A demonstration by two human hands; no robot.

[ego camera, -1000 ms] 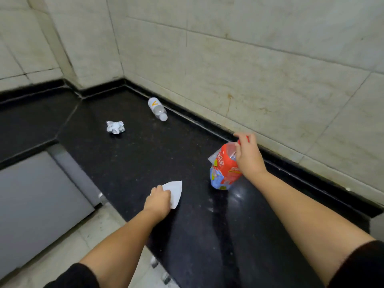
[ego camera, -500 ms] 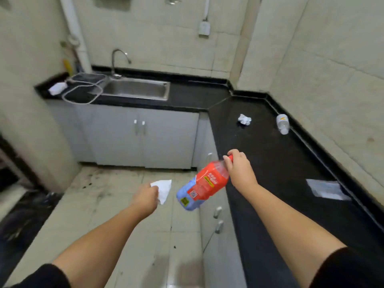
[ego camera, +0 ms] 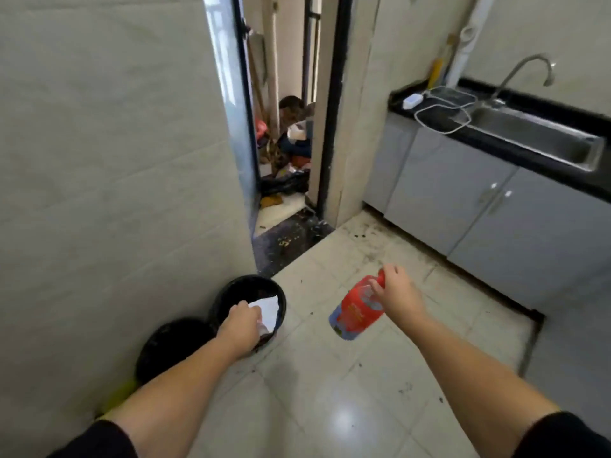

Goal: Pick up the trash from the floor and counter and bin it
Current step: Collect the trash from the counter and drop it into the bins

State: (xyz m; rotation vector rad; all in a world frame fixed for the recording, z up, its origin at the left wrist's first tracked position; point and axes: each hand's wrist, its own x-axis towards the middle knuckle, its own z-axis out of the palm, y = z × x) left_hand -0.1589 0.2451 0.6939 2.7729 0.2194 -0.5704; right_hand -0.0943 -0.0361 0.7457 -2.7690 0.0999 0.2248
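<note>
While my left hand (ego camera: 239, 328) hangs over the black bin (ego camera: 248, 310) by the wall, its fingers pinch a white paper (ego camera: 267, 310) right above the opening. Paper looks light and limp, so I judge it will flutter; release low inside the rim. My right hand (ego camera: 395, 297) is closed around the neck of a red plastic bottle (ego camera: 358, 309), held in the air over the floor tiles (ego camera: 330, 375), well right of the bin. Bottle hangs tilted: cap end up toward the hand, base down and to the left, long axis slanting toward the bin. Looks empty, light, stiff but crushable, label probably slick, so the neck is the safest hold. A second dark bin (ego camera: 172, 345) sits just beside the first, partly hidden by my forearm.
</note>
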